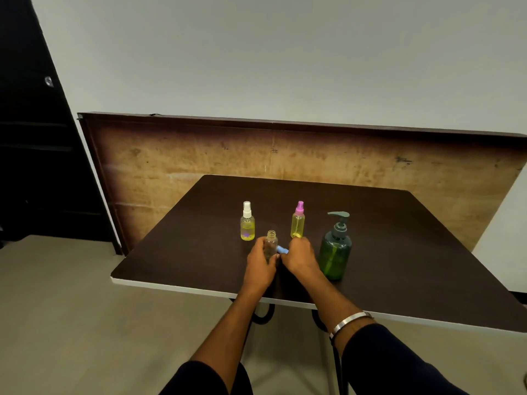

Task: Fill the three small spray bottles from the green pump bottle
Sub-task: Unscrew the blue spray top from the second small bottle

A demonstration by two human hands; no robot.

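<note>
Green pump bottle [334,253] – largest piece, stands upright right of the hands, just beside the right wrist. Looks partly full, so probably the heaviest thing here; smooth plastic, likely slick if wet. Best taken round the body, with the pump head free for pressing.

White-capped spray bottle [247,225] and pink-capped spray bottle [297,223] stand capped on the far side of the hands, both holding yellow liquid – seemingly done. Light, thin-walled, easy to tip.

Open spray bottle [271,245] stands centre, neck uncovered, looks empty. Very light and narrow-mouthed; it wants steadying low on the body while filling. Left hand [261,263] does so, fingers curled round it.

Right hand [299,256] pinches the blue spray cap [281,249] just right of the open bottle; fingers bent, tips hidden. Whether the cap touches the table cannot be told.

Table [399,252]: dark, matte, flat top with a pale edge on the near side. Behind it a worn wooden board [199,155] leans on a pale wall; dark door far left, grey floor.
</note>
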